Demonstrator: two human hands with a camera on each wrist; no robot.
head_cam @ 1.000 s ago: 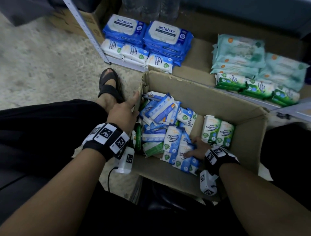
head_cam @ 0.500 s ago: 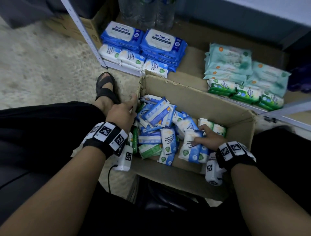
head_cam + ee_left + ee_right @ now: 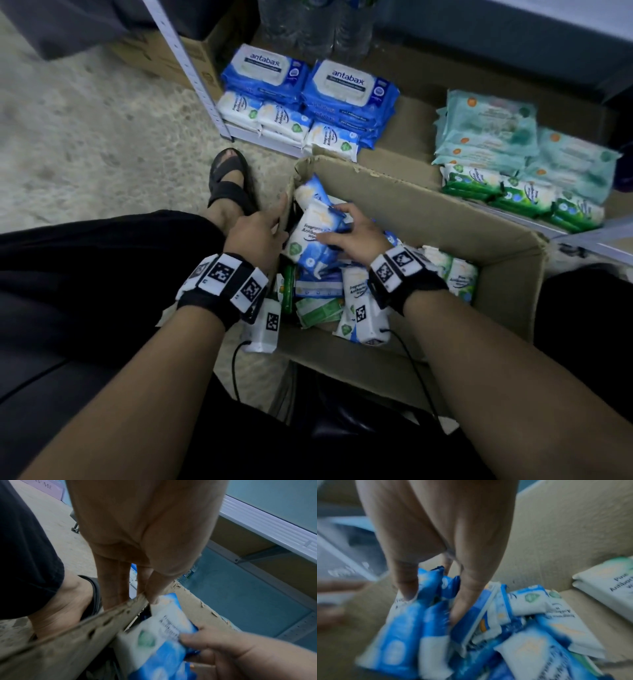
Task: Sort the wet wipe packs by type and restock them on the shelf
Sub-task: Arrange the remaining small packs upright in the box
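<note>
An open cardboard box (image 3: 428, 195) on the floor holds several small wipe packs, mostly blue-and-white, with green-and-white ones (image 3: 455, 274) at its right end. My right hand (image 3: 352, 236) grips a couple of blue-and-white packs (image 3: 308, 236) raised over the box's left end; the thumb and fingers (image 3: 458, 612) pinch their top edge in the blurred right wrist view. My left hand (image 3: 260, 233) holds the box's left wall (image 3: 102, 616), fingers outside and thumb inside. On the low shelf lie large blue packs (image 3: 349, 89), small blue-and-white packs (image 3: 274, 118), teal packs (image 3: 486, 126) and green packs (image 3: 513, 195).
A perforated metal shelf post (image 3: 185, 68) stands left of the blue packs. My sandalled foot (image 3: 229, 185) rests beside the box's left wall. Water bottles (image 3: 315, 27) stand at the shelf's back. A brown carton (image 3: 164, 58) sits behind the post. Bare cardboard-lined shelf lies between the blue and teal stacks.
My right hand gathered blue-and-white packs at the box's right middle, then carried them up and left toward my left hand. The left hand has stayed on the box wall.
</note>
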